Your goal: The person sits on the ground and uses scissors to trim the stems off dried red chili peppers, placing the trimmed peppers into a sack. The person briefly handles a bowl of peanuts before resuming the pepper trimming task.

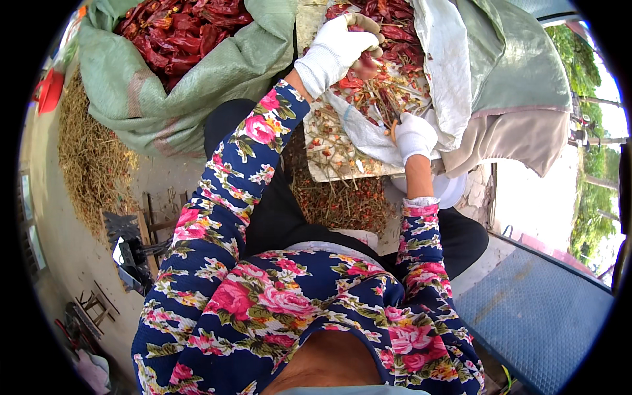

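Note:
My left hand (340, 49), in a white knit glove with tan-coated fingers, is curled over a board (321, 168) covered in chili scraps. A blurred dried red chili pepper (364, 67) shows at its fingertips. My right hand (415, 136), gloved too, is curled low by the board's right side, beside dry stems (382, 106) and a white woven sack (358, 131). Whether it grips anything is hidden. More dried red chilies (395, 39) lie past my hands, mixed with stalks and loose bits.
At the left stands a green woven sack (207, 118) filled with dried red chilies (182, 42). Stem litter (340, 205) covers the ground under the board. A heap of dry stalks (94, 158) lies farther left. Cloth and sacking (523, 69) hang at right, above a blue textured panel (538, 301).

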Tool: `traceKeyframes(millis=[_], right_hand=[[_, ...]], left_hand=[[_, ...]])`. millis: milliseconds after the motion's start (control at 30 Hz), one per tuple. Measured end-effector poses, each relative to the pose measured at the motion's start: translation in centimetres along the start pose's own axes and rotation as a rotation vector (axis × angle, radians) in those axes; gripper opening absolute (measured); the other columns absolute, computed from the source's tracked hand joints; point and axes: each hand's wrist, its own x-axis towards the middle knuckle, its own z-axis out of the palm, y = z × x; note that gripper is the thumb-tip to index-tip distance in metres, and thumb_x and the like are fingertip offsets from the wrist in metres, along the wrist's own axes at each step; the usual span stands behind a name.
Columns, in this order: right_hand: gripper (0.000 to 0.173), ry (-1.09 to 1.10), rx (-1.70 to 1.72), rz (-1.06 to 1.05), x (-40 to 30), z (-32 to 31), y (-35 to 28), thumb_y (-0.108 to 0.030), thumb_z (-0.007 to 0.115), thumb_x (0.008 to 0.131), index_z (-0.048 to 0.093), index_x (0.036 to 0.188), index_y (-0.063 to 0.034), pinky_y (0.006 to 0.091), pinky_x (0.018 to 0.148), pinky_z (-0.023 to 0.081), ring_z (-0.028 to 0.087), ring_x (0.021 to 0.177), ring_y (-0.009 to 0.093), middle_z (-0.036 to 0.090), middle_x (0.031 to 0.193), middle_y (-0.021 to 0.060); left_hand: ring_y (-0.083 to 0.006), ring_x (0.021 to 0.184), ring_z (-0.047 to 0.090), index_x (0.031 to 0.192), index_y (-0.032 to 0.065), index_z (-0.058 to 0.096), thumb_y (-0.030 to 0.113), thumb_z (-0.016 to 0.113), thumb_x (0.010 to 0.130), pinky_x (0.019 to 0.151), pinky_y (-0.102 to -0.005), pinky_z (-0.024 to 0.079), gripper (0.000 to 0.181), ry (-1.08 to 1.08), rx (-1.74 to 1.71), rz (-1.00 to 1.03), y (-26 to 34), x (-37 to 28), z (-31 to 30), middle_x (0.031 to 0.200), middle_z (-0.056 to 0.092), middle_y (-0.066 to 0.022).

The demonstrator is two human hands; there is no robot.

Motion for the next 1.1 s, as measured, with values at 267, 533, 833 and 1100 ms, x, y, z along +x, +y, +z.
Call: traceKeyframes(millis=[267, 533, 833, 1100], right_hand=[[0.04, 0.387, 0.547, -0.094, -4.9, 0.7, 1.2, -0.031, 0.061, 0.092, 0.065, 0.128, -0.0133, 0.0398, 0.08, 0.055, 0.07, 0.094, 0.035, 0.072, 0.105, 0.0177], [0.042, 0.558, 0.713, -0.223, -6.3, -1.0, 0.9, -0.027, 0.065, 0.091, 0.064, 0.129, -0.01, 0.0354, 0.08, 0.055, 0.071, 0.092, 0.031, 0.072, 0.107, 0.0166], [0.039, 0.663, 0.58, -0.234, -6.7, -0.8, 3.0, -0.024, 0.066, 0.088, 0.066, 0.126, -0.0161, 0.0386, 0.079, 0.054, 0.069, 0.09, 0.032, 0.07, 0.098, 0.0128], [0.039, 0.483, 0.448, -0.134, -7.9, -2.9, 0.8, -0.027, 0.065, 0.091, 0.066, 0.127, -0.0097, 0.0358, 0.087, 0.053, 0.07, 0.095, 0.028, 0.074, 0.103, 0.0113]], left_hand=[[-0.0077, 0.075, 0.061, 0.115, 0.0064, 0.069, 0.022, 0.079, 0.084, 0.062, -0.0235, 0.051, 0.036, -0.169, 0.46, -0.025, -1.0, -0.7, 0.6, 0.09, 0.07, -0.004], [-0.0077, 0.08, 0.063, 0.12, 0.0014, 0.065, 0.011, 0.071, 0.092, 0.071, -0.024, 0.053, 0.031, -0.367, 0.23, -0.123, -0.4, -2.3, 2.4, 0.095, 0.068, -0.0011], [-0.0103, 0.09, 0.061, 0.11, 0.0004, 0.064, 0.007, 0.076, 0.085, 0.08, -0.0271, 0.052, 0.028, -0.256, 0.51, 0.144, -2.9, -1.8, 1.8, 0.101, 0.066, -0.0041], [-0.0172, 0.089, 0.066, 0.108, 0.0044, 0.066, 0.017, 0.074, 0.081, 0.083, -0.0298, 0.052, 0.031, -0.285, 0.658, 0.223, -3.8, -3.0, 2.0, 0.097, 0.071, -0.0082]])
